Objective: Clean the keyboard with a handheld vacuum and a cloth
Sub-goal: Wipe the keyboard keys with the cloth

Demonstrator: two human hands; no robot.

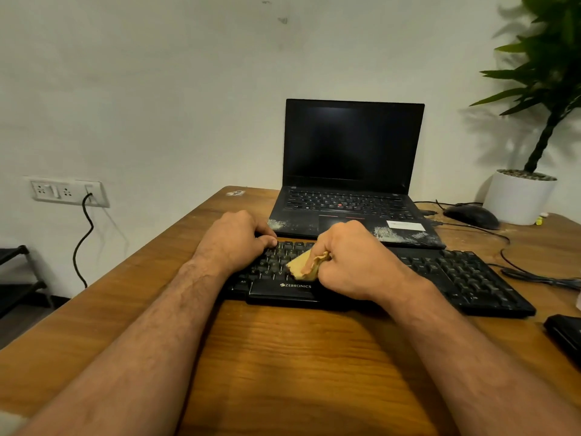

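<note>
Nearest the viewer, on the wooden desk (283,357), two bare forearms reach forward over the grain toward a black keyboard (456,278) marked ZEBRONICS on its front edge. That keyboard lies flat across the middle of the desk, its long side roughly parallel to the desk's near edge, its right end running off toward the right. The left hand (234,237) rests on the keyboard's far-left corner with fingers curled over the back edge, gripping it. The right hand (352,259) is closed around a bunched yellow cloth (303,264), which juts from the thumb side of the fist and is pressed down on the keys left of centre, above the space bar. At the right edge of the desk, near the viewer, lies part of a dark object (564,336); what it is cannot be told. Just behind the keyboard, touching or nearly touching its back edge, stands an open black laptop (352,146) with a dark screen; pale dusty patches mark both corners of its palm rest. To the right of the laptop sits a black mouse (471,215), its cable (515,272) looping forward past the keyboard's right end. Beyond the mouse stands a white pot (515,199) holding a green plant (547,73). Farthest back, on the white wall at left, a socket panel (67,191) carries a plugged-in black cord (83,240) hanging down.
</note>
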